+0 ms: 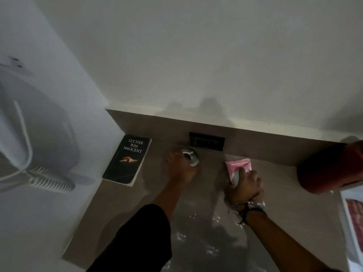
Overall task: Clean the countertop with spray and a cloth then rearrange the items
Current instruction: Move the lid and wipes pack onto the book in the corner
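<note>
The brown countertop [121, 203] runs along a white wall and shows wet, shiny streaks near its front. My left hand [179, 167] rests on a round silver metal object [191, 157] near the back, fingers wrapped around its left side. My right hand [245, 185] presses a pink and white cloth [238, 163] flat on the counter, close to the back edge. A dark book [127, 160] titled "Lucifer Was Innocent" lies flat at the back left corner, apart from both hands. No spray bottle is in view.
A black wall socket [207, 141] sits in the low backsplash behind the silver object. A large red cylinder [330, 169] stands at the right. A white item with a red picture [353, 218] lies at the right edge. A white device with a coiled cord [51, 181] hangs at left.
</note>
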`<state>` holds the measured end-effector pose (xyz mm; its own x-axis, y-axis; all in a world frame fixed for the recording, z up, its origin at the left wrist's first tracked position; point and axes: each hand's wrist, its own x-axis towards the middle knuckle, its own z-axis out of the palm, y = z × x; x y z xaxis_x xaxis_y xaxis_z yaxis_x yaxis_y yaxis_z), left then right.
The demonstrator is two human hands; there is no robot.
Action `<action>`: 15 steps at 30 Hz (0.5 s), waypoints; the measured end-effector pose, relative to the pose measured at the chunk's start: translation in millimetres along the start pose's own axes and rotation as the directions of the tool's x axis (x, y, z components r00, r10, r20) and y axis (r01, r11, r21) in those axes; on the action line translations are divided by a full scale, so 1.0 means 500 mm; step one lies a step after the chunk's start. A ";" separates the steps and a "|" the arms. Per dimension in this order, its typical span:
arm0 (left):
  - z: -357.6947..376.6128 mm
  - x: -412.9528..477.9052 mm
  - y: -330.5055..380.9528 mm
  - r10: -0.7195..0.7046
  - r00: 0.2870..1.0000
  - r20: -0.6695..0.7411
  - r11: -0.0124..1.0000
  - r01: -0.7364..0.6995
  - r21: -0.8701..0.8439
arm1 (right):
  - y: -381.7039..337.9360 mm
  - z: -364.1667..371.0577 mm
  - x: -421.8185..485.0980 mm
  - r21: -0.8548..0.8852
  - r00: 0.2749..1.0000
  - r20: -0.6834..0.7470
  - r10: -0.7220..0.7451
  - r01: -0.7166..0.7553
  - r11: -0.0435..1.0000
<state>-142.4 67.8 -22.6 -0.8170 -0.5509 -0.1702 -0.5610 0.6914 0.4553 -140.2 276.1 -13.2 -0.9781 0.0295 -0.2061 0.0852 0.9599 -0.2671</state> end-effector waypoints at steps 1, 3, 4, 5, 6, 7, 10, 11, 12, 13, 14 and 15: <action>-0.011 -0.009 -0.012 0.012 0.999 -0.037 1.000 -0.012 0.011 | -0.013 0.001 -0.015 0.025 0.999 -0.010 -0.031 0.032 0.999; -0.048 -0.033 -0.058 0.016 0.991 -0.131 0.999 -0.021 -0.033 | -0.059 0.009 -0.044 0.104 0.990 0.005 -0.142 0.141 0.985; -0.071 -0.043 -0.090 0.010 0.981 -0.193 0.998 -0.021 -0.054 | -0.092 0.013 -0.055 0.146 0.976 0.024 -0.216 0.211 0.967; -0.092 -0.051 -0.120 0.004 0.966 -0.259 0.998 -0.018 -0.054 | -0.125 0.015 -0.062 0.189 0.954 0.028 -0.297 0.287 0.939; -0.115 -0.055 -0.159 -0.018 0.945 -0.327 0.999 0.001 -0.053 | -0.169 0.018 -0.063 0.236 0.923 0.025 -0.385 0.369 0.899; -0.137 -0.056 -0.199 -0.045 0.921 -0.387 0.998 0.025 -0.058 | -0.219 0.022 -0.061 0.287 0.888 0.029 -0.460 0.433 0.854; -0.185 -0.046 -0.307 -0.142 0.906 -0.400 0.989 0.114 -0.092 | -0.382 0.034 -0.031 0.353 0.792 0.087 -0.604 0.542 0.762; -0.197 -0.041 -0.338 -0.182 0.920 -0.347 0.983 0.158 -0.096 | -0.437 0.044 -0.019 0.352 0.764 0.096 -0.638 0.574 0.740; -0.206 -0.035 -0.361 -0.219 0.927 -0.304 0.975 0.198 -0.098 | -0.489 0.053 -0.004 0.346 0.732 0.098 -0.674 0.610 0.713; -0.212 -0.029 -0.378 -0.244 0.928 -0.283 0.969 0.224 -0.100 | -0.537 0.062 0.009 0.327 0.696 0.105 -0.710 0.650 0.686; -0.215 -0.022 -0.391 -0.250 0.928 -0.275 0.968 0.229 -0.107 | -0.580 0.072 0.022 0.291 0.661 0.132 -0.739 0.687 0.666; -0.214 -0.017 -0.396 -0.238 0.933 -0.270 0.970 0.213 -0.118 | -0.613 0.080 0.036 0.242 0.630 0.170 -0.758 0.719 0.652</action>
<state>-10.2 -114.7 -17.7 -0.5930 -0.8046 -0.0308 -0.7021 0.4980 0.5089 -176.3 -28.6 27.2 -0.6483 -0.7563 -0.0876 -0.6016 0.5794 -0.5498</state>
